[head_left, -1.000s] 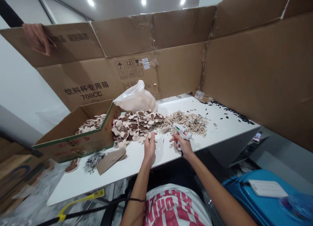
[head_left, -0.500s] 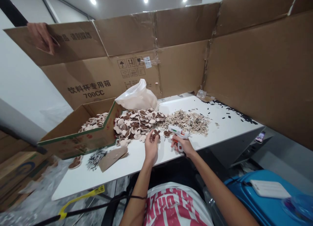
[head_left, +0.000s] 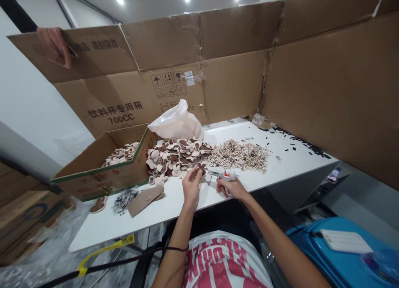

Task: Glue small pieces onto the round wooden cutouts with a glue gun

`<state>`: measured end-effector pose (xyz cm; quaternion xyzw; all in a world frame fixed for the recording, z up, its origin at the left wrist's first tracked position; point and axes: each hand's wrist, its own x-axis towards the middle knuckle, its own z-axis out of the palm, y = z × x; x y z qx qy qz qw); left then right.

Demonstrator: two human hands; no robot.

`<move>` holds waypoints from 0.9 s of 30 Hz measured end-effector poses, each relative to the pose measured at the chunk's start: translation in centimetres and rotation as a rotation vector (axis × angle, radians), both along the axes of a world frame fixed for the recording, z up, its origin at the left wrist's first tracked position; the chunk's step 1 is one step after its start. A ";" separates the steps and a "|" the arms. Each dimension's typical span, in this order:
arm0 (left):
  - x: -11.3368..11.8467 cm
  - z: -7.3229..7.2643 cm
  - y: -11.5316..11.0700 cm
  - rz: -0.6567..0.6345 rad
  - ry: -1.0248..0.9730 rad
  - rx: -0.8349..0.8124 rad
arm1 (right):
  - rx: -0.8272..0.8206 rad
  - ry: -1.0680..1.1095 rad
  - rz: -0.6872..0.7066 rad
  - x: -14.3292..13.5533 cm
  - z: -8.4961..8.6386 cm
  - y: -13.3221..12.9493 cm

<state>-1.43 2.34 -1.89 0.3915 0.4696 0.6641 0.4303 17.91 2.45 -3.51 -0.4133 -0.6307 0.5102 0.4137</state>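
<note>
My left hand (head_left: 192, 185) pinches a small brown felt piece (head_left: 201, 168) above the white table's front part. A white glue gun (head_left: 222, 173) is gripped in my right hand (head_left: 231, 187), its nozzle pointing left at the felt piece, touching or very close. Behind my left hand lies a heap of brown and cream felt pieces (head_left: 174, 157). To its right spreads a pile of thin beige strips (head_left: 238, 155). What lies under my left fingers is hidden.
An open carton (head_left: 102, 180) holding felt pieces stands on the left, near a white plastic bag (head_left: 177, 121). Cardboard walls (head_left: 233, 80) surround the table's back and right. Brown card (head_left: 145, 200) lies front left. Another person's hand (head_left: 56, 47) holds the cardboard top.
The glue gun has tilted level and moved left, bringing its nozzle to the felt piece. My left hand has raised the piece slightly.
</note>
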 end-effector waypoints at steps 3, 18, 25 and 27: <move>0.1 0.2 0.0 -0.014 -0.014 -0.002 | -0.006 -0.040 0.000 0.0 0.2 -0.1; 0.2 0.6 -0.2 -0.019 -0.007 -0.002 | -0.080 -0.086 -0.078 -0.3 0.9 -0.4; 0.3 0.9 -0.2 -0.008 -0.022 -0.018 | -0.082 -0.101 -0.074 -0.2 1.2 -0.5; 0.3 0.8 -0.2 -0.005 -0.024 -0.017 | -0.081 -0.103 -0.067 -0.2 1.3 -0.5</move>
